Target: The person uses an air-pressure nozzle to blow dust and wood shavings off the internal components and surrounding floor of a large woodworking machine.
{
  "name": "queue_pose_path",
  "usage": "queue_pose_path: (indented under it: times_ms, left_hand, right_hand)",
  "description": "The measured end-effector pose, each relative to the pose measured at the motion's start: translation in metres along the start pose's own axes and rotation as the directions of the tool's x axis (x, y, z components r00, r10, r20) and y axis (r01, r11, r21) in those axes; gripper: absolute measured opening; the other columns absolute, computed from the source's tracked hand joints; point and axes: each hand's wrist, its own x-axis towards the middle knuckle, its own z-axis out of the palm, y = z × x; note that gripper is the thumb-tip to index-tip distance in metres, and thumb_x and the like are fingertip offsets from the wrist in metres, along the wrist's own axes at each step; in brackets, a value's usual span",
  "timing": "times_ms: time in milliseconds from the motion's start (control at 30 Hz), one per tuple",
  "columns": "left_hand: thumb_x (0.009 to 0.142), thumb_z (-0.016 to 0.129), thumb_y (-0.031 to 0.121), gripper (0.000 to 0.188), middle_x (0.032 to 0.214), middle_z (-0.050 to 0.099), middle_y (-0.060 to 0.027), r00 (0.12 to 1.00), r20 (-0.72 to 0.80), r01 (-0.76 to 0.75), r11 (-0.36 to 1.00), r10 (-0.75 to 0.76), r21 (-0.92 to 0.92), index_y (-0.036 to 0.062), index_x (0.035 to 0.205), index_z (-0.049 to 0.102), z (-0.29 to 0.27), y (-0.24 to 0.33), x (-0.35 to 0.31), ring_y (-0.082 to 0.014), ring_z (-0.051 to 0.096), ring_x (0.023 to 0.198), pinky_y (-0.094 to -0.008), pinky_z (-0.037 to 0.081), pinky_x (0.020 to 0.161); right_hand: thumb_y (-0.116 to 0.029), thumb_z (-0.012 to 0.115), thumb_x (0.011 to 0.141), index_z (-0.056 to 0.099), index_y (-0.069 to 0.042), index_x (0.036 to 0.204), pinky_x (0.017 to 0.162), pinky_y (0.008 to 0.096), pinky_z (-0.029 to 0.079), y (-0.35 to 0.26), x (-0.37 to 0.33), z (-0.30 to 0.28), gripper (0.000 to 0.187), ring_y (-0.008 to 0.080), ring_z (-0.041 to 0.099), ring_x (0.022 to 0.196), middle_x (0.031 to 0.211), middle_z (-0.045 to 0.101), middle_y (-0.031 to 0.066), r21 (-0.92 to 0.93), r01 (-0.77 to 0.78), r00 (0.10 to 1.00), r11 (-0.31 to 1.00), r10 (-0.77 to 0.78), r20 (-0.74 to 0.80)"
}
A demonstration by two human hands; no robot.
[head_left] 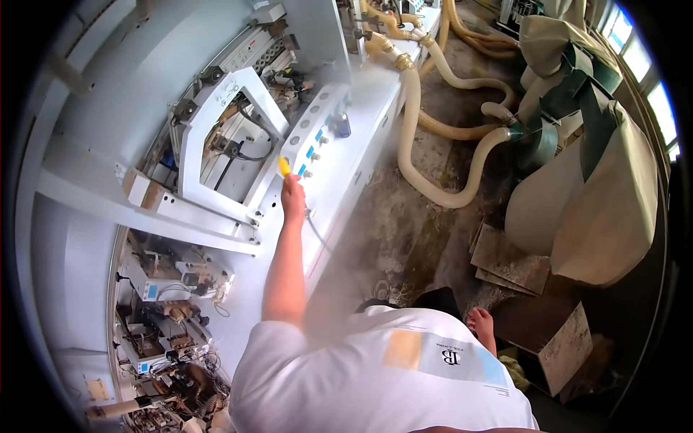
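- Left hand [292, 196] closed around a small yellow nozzle [284, 167], its tip poking out at 12 o'clock from the fist, close against the pale control panel [317, 133] of the big white machine [144, 94].
- Thin hose [315, 229] trailing from under the hand toward 5 o'clock; dust haze hanging about it.
- Nozzle looks light, hard plastic, smooth; likely easy to hold in one fist, best gripped round the body behind the tip, with the hose left free to swing.
- Hose probably limp and springy, likely to tug a little when stretched.
- Right hand not in view; state impossible to tell.
- Panel buttons [312, 154] just at 1 o'clock of the nozzle tip, near enough to be knocked.
- At 9 to 10 o'clock of the hand: open white frame [216, 108] with black cables [245, 148] and metal parts inside, snag points for the hose.
- At 7 o'clock: exposed machine innards [166, 289], wires and small units.
- At 1 to 3 o'clock: thick cream ducts [411, 137] snaking over a dusty floor [404, 238] to a green blower [538, 141] and large cloth dust bags [606, 202].
- At 4 o'clock: loose boards [509, 263] and a bare foot [481, 325] beside them.
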Motion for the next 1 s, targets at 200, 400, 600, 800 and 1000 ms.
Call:
queue_pose_path:
  times_ms: [200, 400, 600, 800, 1000]
  left_hand:
    - [0.104, 0.035, 0.059, 0.060, 0.057, 0.042, 0.0017, 0.977, -0.110, 0.177, 0.983, -0.182, -0.055, 0.0018, 0.104, 0.055, 0.026, -0.030, -0.021, -0.0083, 0.038, 0.048, -0.0240, 0.033, 0.047]
    - [0.100, 0.037, 0.066, 0.065, 0.055, 0.042, 0.0013, 0.900, -0.165, 0.435, 0.856, -0.403, 0.279, 0.0044, 0.100, 0.059, 0.126, -0.151, -0.077, -0.0106, 0.042, 0.047, -0.0267, 0.033, 0.045]
    - [0.103, 0.042, 0.055, 0.056, 0.073, 0.052, -0.0026, 0.915, -0.022, 0.383, 0.848, -0.403, 0.368, 0.0028, 0.109, 0.061, 0.254, -0.109, -0.118, -0.0128, 0.050, 0.058, -0.0299, 0.042, 0.053]
    - [0.103, 0.040, 0.055, 0.063, 0.096, 0.066, -0.0199, 0.990, 0.137, -0.045, 0.831, -0.038, 0.554, -0.0033, 0.111, 0.060, 0.381, -0.093, -0.004, -0.0331, 0.064, 0.090, -0.0406, 0.050, 0.081]
    - [0.103, 0.031, 0.058, 0.068, 0.117, 0.064, -0.0278, 0.967, 0.251, -0.216, 0.645, 0.038, 0.733, -0.0014, 0.123, 0.058, 0.457, -0.049, 0.095, -0.0452, 0.058, 0.113, -0.0509, 0.045, 0.094]
  right_hand:
    - [-0.025, 0.065, 0.094, 0.068, -0.012, 0.109, 0.058, 0.0341, 0.053, -0.034, 0.097, -0.003, 0.020, 0.0201, 0.067, 0.072, 0.097, 0.071, 0.0053, -0.285, 0.003, 0.991, 0.959, 0.036, 0.132]
    - [-0.021, 0.059, 0.095, 0.065, -0.013, 0.096, 0.068, 0.0416, 0.053, 0.062, 0.289, -0.125, 0.011, 0.0330, 0.064, 0.074, 0.087, 0.067, 0.0126, -0.522, 0.757, 0.637, 0.393, -0.621, 0.457]
    - [-0.021, 0.059, 0.092, 0.059, -0.012, 0.080, 0.046, 0.0336, 0.039, -0.109, 0.281, -0.127, 0.015, 0.0171, 0.052, 0.054, 0.066, 0.055, 0.0043, -0.150, 0.078, 0.947, 0.986, -0.026, 0.321]
    - [-0.024, 0.060, 0.097, 0.054, -0.015, 0.080, 0.041, 0.0290, 0.030, -0.191, 0.344, -0.153, 0.020, 0.0118, 0.044, 0.049, 0.062, 0.048, 0.0000, 0.188, -0.052, 0.983, 0.981, 0.018, 0.182]
    - [-0.030, 0.062, 0.097, 0.058, -0.016, 0.085, 0.039, 0.0270, 0.032, -0.236, 0.333, -0.126, 0.019, 0.0118, 0.044, 0.046, 0.065, 0.052, 0.0001, 0.248, 0.037, 0.995, 0.968, -0.059, 0.082]
